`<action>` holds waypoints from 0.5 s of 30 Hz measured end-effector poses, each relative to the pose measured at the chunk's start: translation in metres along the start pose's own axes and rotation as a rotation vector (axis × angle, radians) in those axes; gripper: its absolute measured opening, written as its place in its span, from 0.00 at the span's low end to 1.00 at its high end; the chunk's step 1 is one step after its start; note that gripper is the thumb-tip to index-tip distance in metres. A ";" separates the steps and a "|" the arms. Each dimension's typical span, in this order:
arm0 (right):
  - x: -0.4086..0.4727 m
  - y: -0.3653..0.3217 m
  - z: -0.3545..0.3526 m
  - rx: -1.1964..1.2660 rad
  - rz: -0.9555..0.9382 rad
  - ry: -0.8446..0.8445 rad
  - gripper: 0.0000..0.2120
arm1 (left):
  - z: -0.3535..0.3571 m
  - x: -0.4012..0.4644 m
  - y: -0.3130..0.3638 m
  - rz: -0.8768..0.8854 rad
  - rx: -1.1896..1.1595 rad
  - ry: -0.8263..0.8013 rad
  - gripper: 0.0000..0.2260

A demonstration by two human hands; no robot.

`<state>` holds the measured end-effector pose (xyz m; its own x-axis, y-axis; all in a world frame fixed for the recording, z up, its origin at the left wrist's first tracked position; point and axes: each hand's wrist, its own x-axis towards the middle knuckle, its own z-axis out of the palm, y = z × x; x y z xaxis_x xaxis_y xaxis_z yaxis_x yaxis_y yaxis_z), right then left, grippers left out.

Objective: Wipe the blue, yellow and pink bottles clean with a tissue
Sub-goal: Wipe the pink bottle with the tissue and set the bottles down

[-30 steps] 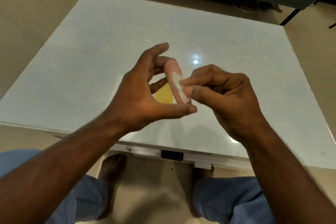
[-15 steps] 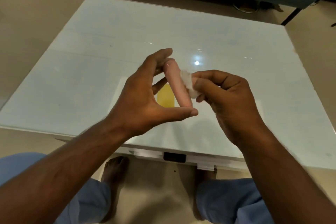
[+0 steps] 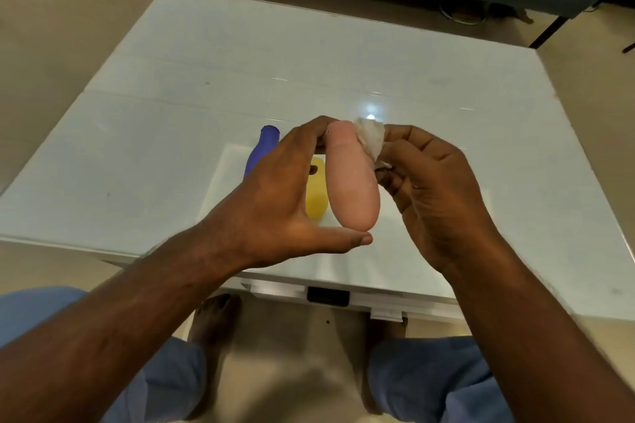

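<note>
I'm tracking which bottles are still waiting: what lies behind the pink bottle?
Behind the pink bottle, the yellow bottle lies on the table, partly covered. The left hand hides most of the blue bottle.

left hand (image 3: pixel 275 203) holds a pink bottle (image 3: pixel 352 178) end to end above the white worktop (image 3: pixel 154 148); right hand (image 3: pixel 433 196) pinches a tissue (image 3: pixel 371 136) at its top; blue bottle (image 3: pixel 261 151) and yellow bottle (image 3: pixel 316 196) lie behind

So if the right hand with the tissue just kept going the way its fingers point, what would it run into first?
Almost at once, the pink bottle: the right hand pinches the tissue at the bottle's upper end, fingers aimed left at it. Beyond it sit the left hand fingers, though depth is hard to judge.
</note>
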<state>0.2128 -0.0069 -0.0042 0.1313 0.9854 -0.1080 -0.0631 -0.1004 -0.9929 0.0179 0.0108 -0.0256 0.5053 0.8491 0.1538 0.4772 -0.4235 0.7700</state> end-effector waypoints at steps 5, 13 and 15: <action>-0.002 0.001 -0.001 -0.300 -0.312 -0.047 0.07 | -0.003 -0.002 0.000 -0.016 0.061 0.039 0.49; -0.003 0.006 -0.008 -0.445 -0.446 -0.118 0.08 | -0.003 -0.007 0.004 -0.010 0.136 0.057 0.48; -0.001 0.006 -0.008 -0.411 -0.449 -0.087 0.12 | 0.001 -0.007 0.006 0.008 0.151 0.039 0.51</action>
<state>0.2198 -0.0099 -0.0101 -0.0255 0.9496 0.3123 0.3684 0.2993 -0.8802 0.0179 0.0017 -0.0223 0.4824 0.8559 0.1862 0.5776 -0.4707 0.6669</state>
